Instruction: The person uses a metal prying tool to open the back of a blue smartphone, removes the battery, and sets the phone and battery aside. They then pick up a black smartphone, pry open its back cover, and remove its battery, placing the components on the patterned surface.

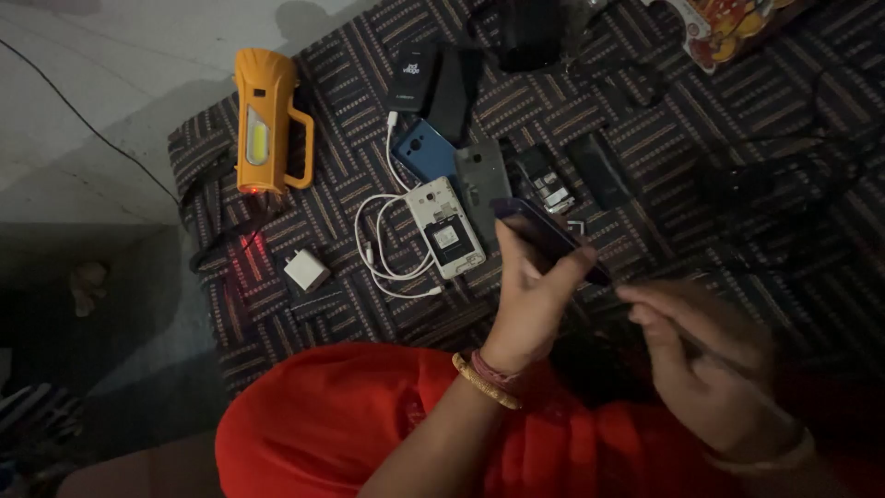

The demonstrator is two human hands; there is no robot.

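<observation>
The left hand (533, 300) grips a dark phone (549, 238) by its edges, tilted up so its face meets the right hand (705, 355), whose curled fingers pinch something too dim to identify. Beyond the left hand lie an opened white phone (445, 227) and a cable (all within reach) on a striped mat (645, 212) over pale floor (101, 83).

Dark phone (550, 237) in my left hand (533, 304), slim, rectangular, bluish-purple sheen, rounded corners. Held tilted, long axis running upper-left to lower-right, raised above striped mat. My fingers (564, 267) wrap its lower edge, thumb at near side. Right end reaches toward my right hand (710, 364), contact there unclear.
</observation>
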